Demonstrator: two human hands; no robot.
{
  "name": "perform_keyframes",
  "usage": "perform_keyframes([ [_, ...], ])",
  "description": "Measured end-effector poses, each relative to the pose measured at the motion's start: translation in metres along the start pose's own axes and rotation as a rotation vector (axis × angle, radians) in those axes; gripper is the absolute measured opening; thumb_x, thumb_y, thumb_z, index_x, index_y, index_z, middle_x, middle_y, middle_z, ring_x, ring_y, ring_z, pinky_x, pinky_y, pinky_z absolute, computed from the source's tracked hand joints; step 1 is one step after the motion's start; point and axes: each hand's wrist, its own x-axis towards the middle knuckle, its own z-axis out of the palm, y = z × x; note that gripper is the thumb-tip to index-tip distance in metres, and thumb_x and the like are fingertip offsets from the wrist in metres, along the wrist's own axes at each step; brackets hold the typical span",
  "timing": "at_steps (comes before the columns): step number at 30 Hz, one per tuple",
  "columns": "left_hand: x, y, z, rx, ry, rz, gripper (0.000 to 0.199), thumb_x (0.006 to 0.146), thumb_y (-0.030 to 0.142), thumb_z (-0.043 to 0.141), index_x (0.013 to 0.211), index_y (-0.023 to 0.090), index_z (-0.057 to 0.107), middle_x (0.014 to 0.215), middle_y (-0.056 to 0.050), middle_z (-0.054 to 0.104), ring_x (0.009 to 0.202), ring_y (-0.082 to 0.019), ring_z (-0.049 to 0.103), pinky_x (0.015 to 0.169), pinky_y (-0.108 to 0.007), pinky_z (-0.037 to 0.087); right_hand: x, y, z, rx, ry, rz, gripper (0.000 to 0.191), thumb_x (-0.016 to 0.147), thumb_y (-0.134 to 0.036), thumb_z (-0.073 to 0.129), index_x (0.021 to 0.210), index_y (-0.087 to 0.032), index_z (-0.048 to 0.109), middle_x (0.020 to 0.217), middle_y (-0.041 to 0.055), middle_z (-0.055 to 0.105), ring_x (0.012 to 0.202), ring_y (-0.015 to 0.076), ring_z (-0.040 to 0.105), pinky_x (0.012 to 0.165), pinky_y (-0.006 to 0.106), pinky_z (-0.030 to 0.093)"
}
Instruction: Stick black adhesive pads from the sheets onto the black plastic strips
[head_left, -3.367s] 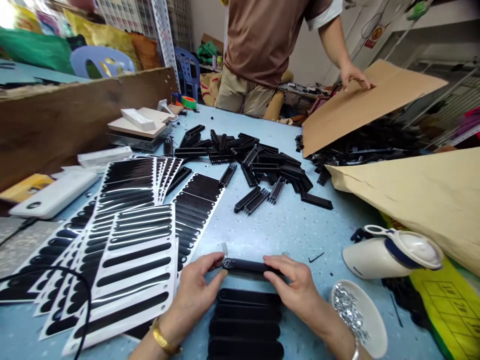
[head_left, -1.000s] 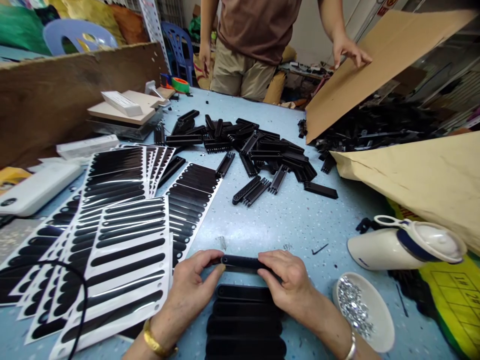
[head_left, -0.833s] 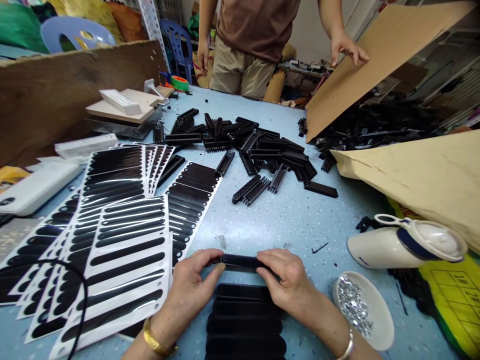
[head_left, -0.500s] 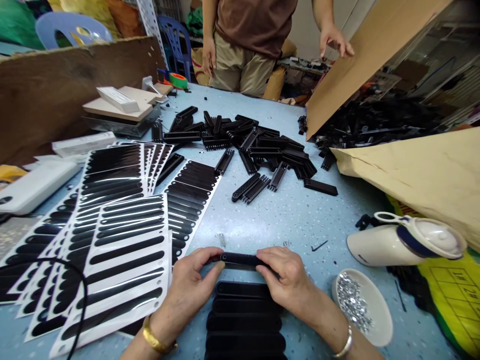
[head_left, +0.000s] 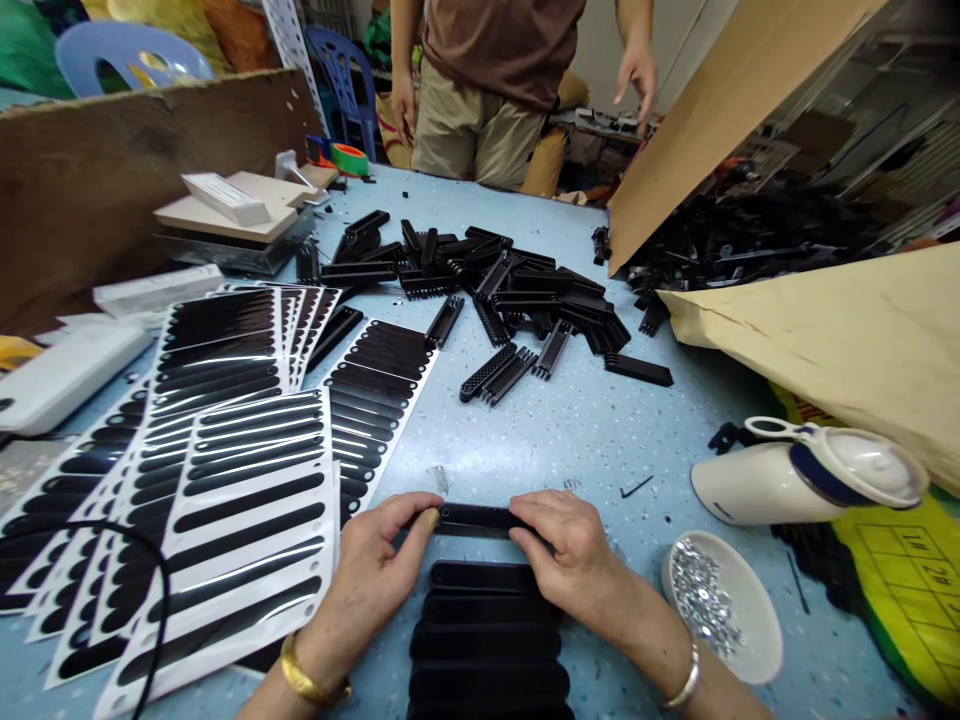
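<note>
A narrow black plastic strip-shaped part is pinched at its two ends between my hands, held level just above the table. My left hand grips the left end with thumb and fingers, and my right hand grips the right end. Directly below, flat black parts with rounded ends lie side by side in a column. To the left, white sheets of black stickers overlap in a fan. Farther off is a loose heap of black plastic parts.
A white bowl of small shiny metal pieces stands at right, with a white bottle lying behind it. A small hex key rests nearby. A black cable crosses the sheets. Across the table stands a person beside a cardboard panel.
My hands keep their hold on the black part with hardly any movement. The person's arm across the table has lowered. The whole view has shifted slightly.
</note>
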Motion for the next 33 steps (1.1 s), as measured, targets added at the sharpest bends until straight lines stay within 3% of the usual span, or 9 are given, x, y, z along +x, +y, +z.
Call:
perform_keyframes([
  [5, 0.006, 0.004, 0.000, -0.017, -0.016, -0.062, 0.030, 0.092, 0.042, 0.049, 0.093, 0.023, 0.073, 0.085, 0.001, 0.077, 0.079, -0.019, 0.071, 0.071, -0.026, 0.053, 0.000, -0.001, 0.001, 0.019, 0.006, 0.001, 0.018, 0.088, -0.013, 0.057, 0.097, -0.015, 0.073, 0.092, 0.0099, 0.075, 0.081, 0.0255, 0.070, 0.074, 0.041, 0.053],
  [11, 0.013, 0.007, 0.002, -0.003, -0.060, -0.111, 0.034, 0.089, 0.044, 0.049, 0.079, 0.021, 0.072, 0.075, 0.001, 0.075, 0.073, -0.020, 0.068, 0.068, -0.028, 0.050, 0.000, -0.002, 0.002, 0.021, 0.033, 0.008, 0.017, 0.087, -0.011, 0.058, 0.094, -0.015, 0.073, 0.091, 0.0101, 0.075, 0.080, 0.0255, 0.070, 0.074, 0.041, 0.052],
  [19, 0.014, 0.008, 0.001, -0.023, -0.099, -0.103, 0.032, 0.085, 0.042, 0.052, 0.075, 0.020, 0.073, 0.074, -0.002, 0.075, 0.074, -0.022, 0.069, 0.070, -0.031, 0.051, 0.000, 0.000, 0.004, 0.026, 0.059, -0.009, 0.017, 0.085, -0.010, 0.059, 0.093, -0.015, 0.073, 0.088, 0.0099, 0.075, 0.078, 0.0248, 0.069, 0.072, 0.038, 0.054],
  [26, 0.007, -0.001, 0.000, -0.049, -0.074, -0.067, 0.030, 0.084, 0.044, 0.058, 0.097, 0.022, 0.074, 0.090, -0.002, 0.077, 0.085, -0.023, 0.071, 0.080, -0.033, 0.054, 0.001, 0.001, 0.006, 0.019, 0.063, 0.006, 0.017, 0.083, -0.010, 0.060, 0.092, -0.015, 0.073, 0.088, 0.0095, 0.075, 0.078, 0.0248, 0.070, 0.074, 0.039, 0.054],
  [33, 0.006, 0.000, 0.005, -0.020, -0.040, -0.016, 0.029, 0.080, 0.041, 0.063, 0.096, 0.021, 0.075, 0.090, -0.005, 0.077, 0.081, -0.023, 0.071, 0.078, -0.036, 0.056, -0.001, 0.003, 0.008, 0.027, 0.081, 0.012, 0.017, 0.084, -0.012, 0.060, 0.094, -0.016, 0.074, 0.090, 0.0092, 0.076, 0.079, 0.0251, 0.071, 0.074, 0.040, 0.055],
])
